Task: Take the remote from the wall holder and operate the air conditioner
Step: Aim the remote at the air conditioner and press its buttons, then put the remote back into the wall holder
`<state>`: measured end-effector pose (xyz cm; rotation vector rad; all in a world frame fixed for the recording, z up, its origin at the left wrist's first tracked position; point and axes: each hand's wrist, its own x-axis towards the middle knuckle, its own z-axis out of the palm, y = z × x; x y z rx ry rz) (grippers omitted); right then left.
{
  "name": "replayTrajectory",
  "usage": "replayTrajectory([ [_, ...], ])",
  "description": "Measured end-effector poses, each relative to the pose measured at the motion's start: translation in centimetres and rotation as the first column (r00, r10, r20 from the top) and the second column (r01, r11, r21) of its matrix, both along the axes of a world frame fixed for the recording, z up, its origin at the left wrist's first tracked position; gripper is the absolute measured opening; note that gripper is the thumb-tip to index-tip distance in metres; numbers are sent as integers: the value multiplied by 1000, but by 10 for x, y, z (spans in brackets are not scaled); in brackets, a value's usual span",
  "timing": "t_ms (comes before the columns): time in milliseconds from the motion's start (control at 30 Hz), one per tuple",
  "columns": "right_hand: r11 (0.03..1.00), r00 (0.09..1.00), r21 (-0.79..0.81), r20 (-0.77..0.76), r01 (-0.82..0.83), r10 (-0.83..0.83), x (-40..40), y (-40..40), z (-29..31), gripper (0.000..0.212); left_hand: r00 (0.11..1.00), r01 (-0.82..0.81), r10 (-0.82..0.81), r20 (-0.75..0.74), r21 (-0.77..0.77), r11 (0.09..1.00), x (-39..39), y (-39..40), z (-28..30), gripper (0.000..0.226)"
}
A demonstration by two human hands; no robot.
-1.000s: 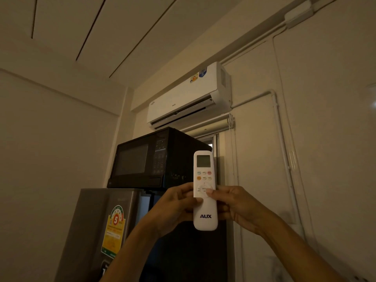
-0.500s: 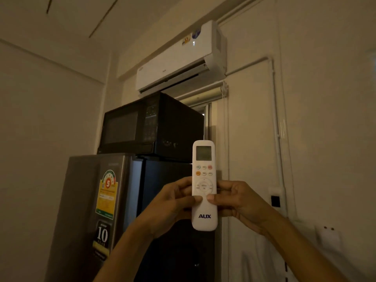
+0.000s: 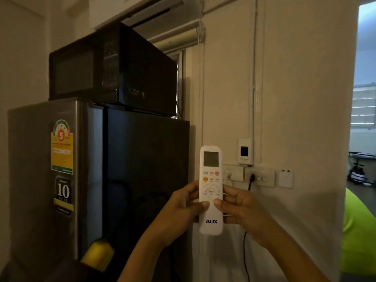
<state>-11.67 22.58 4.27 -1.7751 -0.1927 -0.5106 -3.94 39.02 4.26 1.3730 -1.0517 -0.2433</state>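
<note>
Left hand [image 3: 181, 208] and right hand [image 3: 239, 207] both clamped on white AUX remote [image 3: 210, 190], one on each long edge, thumbs meeting on its face just below the round button pad. Remote upright, screen end up, held in mid-air in front of the pale wall [image 3: 295, 98], at the right edge of the fridge.

Steel-grey refrigerator [image 3: 91, 180] fills left half; yellow energy label with a "5" and a dark "10" sticker on its door. Black microwave [image 3: 109, 66] sits on top of fridge. Air conditioner underside [image 3: 146, 15] only just visible at top edge, above microwave. Rolled blind [image 3: 175, 35] just below it.

Wall behind remote: socket and switch plates [image 3: 259, 177] in a row, black cord [image 3: 249, 231] plugged in and hanging down. Small white box [image 3: 245, 151] with dark window above the plates. Bright green object [image 3: 359, 231] at far right, unclear what.
</note>
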Motion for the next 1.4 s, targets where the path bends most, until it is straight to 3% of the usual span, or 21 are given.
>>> replayTrajectory([
  [367, 991, 991, 15, 1, 134, -134, 10, -67, -46, 44, 999, 1, 0, -37, 27, 1000, 23, -89, -45, 45],
  [533, 982, 982, 11, -15, 187, -186, 25, -134, -44, 45, 999, -8, 7, -51, -6, 1000, 39, -162, -51, 49],
  [933, 965, 968, 73, -32, 251, -249, 53, -303, -39, 37, 983, 140, -143, -112, -42, 989, 73, -338, -46, 45],
  [1400, 923, 926, 74, -4, 378, -378, 76, -390, -17, 32, 988, 140, -146, -57, -94, 986, 108, -431, -35, 40],
])
